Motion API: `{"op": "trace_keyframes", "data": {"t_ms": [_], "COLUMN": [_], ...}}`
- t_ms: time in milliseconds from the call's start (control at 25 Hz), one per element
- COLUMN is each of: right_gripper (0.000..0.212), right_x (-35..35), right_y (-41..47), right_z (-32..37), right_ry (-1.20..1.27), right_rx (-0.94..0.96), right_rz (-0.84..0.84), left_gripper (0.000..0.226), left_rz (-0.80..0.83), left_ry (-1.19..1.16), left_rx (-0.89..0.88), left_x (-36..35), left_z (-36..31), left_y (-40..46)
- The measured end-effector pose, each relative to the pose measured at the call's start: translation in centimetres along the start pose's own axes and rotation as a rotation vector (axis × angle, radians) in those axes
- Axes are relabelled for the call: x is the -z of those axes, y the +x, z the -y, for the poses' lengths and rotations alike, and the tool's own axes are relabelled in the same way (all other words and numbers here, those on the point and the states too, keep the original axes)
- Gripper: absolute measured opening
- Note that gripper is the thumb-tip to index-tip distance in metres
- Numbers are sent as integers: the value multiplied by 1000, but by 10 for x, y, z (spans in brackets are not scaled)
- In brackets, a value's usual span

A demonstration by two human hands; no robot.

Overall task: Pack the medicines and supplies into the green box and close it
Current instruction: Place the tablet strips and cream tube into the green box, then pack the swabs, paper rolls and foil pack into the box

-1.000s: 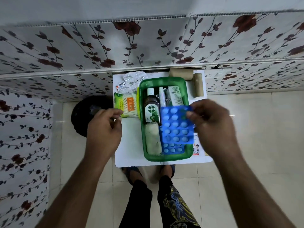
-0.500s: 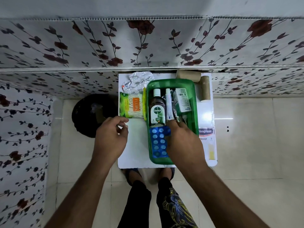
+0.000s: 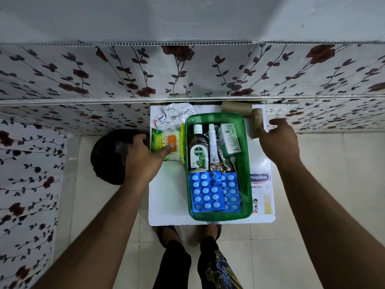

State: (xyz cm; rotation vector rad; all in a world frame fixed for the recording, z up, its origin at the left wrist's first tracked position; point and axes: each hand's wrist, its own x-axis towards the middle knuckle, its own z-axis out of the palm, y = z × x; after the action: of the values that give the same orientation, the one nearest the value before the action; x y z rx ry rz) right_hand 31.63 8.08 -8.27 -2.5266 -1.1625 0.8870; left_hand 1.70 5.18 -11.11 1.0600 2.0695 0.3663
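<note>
The open green box (image 3: 246, 163) stands on a small white table (image 3: 166, 197). Inside lie a Dettol bottle (image 3: 198, 149), a white tube (image 3: 212, 140), a green-white carton (image 3: 228, 138) and blue pill blisters (image 3: 207, 192) at the near end. My left hand (image 3: 143, 157) rests its thumb on a green pack of cotton swabs (image 3: 164, 142), left of the box, fingers apart. My right hand (image 3: 279, 138) hovers open beside two brown bandage rolls (image 3: 257, 122) at the far right. A Hansaplast box (image 3: 261, 190) lies to the right of the box.
A crumpled silver foil strip (image 3: 175, 115) lies at the table's far left. A black round bin (image 3: 110, 157) stands on the tiled floor to the left. A flower-patterned wall (image 3: 187, 76) runs behind the table. My feet (image 3: 189, 232) stand under the near edge.
My right hand let go of the blue blister in the box and moved to the far right by the rolls. My left hand moved forward onto the swab pack.
</note>
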Motion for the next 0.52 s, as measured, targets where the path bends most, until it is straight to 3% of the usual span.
{"op": "trace_keyframes", "data": {"t_ms": [120, 280, 520], "right_gripper": [53, 45, 21], "right_x": [-14, -18, -5], "right_y": [12, 13, -3], "right_z": [3, 1, -2], "right_ry": [-2, 29, 187], "right_rx": [-8, -6, -33], "right_rz": [82, 37, -4], "left_gripper": [79, 69, 56], "left_rz": [-46, -106, -151], "left_ry": [27, 90, -135], "left_rx": [-4, -8, 33], "left_x": [-8, -13, -1], "left_z": [1, 4, -12], "left_y": [8, 11, -20]}}
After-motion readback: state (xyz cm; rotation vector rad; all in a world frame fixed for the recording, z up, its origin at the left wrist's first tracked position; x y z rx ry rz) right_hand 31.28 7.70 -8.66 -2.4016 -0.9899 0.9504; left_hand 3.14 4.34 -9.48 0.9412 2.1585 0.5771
